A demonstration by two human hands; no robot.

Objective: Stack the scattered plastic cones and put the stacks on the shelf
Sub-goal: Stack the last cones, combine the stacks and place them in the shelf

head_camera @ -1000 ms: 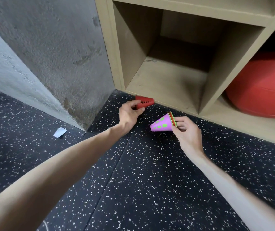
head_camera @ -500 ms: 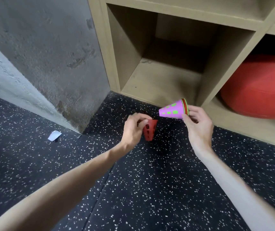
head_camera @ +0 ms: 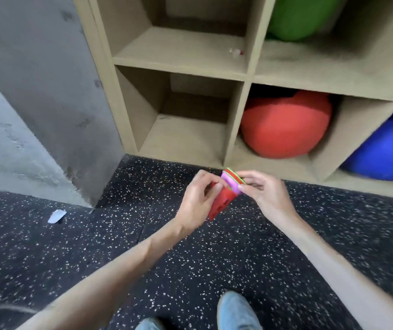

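**Fingers of both hands closed on the cones as a red one met the stack**

Fingers of the left hand (head_camera: 196, 198) were curled round the red cone (head_camera: 221, 203), pinching it near its wide end with the narrow tip pointing down toward six o'clock. The right hand (head_camera: 265, 196) pinched the nested stack of cones (head_camera: 232, 181), whose outermost shell was pink with red and green rims showing behind it. The two met in mid-air, just above the speckled rubber floor (head_camera: 190, 270); the red cone seemed to be sliding over the pink tip, though blur hid how far it had seated.

By my reading the stacking step was in hand, not the shelving. The next move would call for pressing the red cone home along the stack's axis, then carrying the stack toward twelve o'clock, where the lower-left cubby (head_camera: 186, 139) of the wooden shelf unit (head_camera: 238, 115) stood open.

At one o'clock a red exercise ball (head_camera: 286, 125) filled the neighbouring cubby, with a blue ball (head_camera: 386, 153) at two o'clock and a green ball (head_camera: 295, 17) above. A scrap of white paper (head_camera: 57, 216) lay on the floor at nine o'clock, by the grey concrete wall (head_camera: 36, 91). The person's blue shoe (head_camera: 234, 310) showed at six o'clock.
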